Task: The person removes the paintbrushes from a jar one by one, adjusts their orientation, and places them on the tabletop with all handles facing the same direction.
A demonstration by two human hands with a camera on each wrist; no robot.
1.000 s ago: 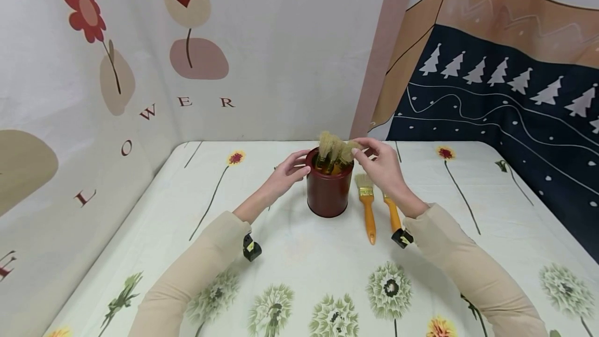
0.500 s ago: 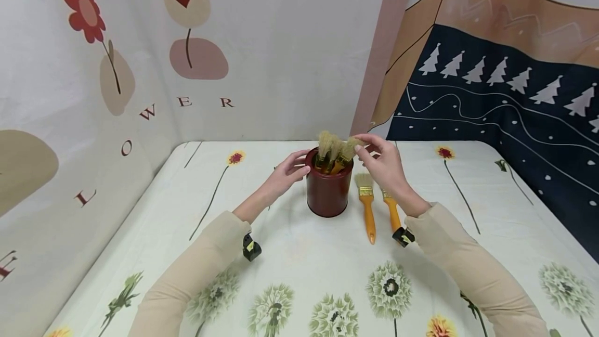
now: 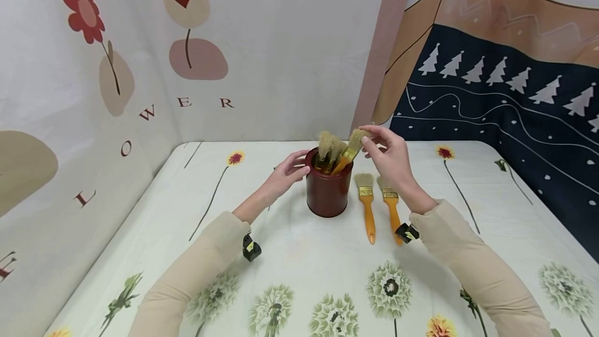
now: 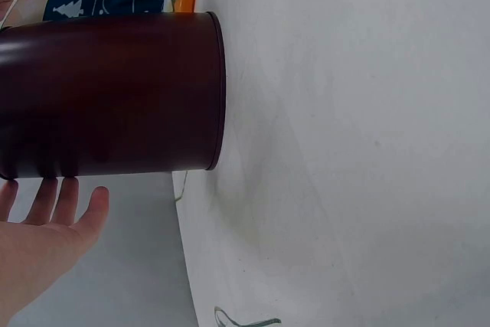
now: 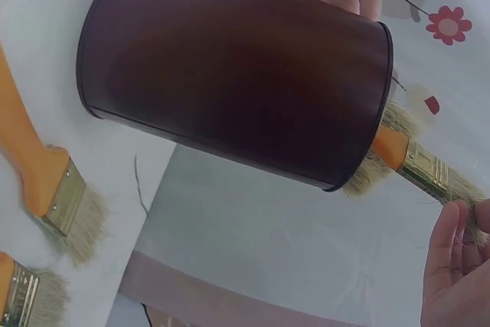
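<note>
Now the brush (image 3: pixel 348 152) pinched by its bristle tip in the right hand (image 3: pixel 390 157) sits higher out of the dark red can (image 3: pixel 328 189) than a moment ago, its orange handle showing above the rim and leaning right. Two more brushes (image 3: pixel 327 148) stand in the can mid-table, and two brushes (image 3: pixel 379 207) lie flat just right of it. The left hand (image 3: pixel 286 173) rests straight fingers against the can's left side.

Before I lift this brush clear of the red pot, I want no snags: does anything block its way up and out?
Nothing visible does. The right hand pinches the brush by its bristles, handle partly inside the pot. Two other brushes stand beside it in the pot, leaning away to its left; above is open space.
</note>
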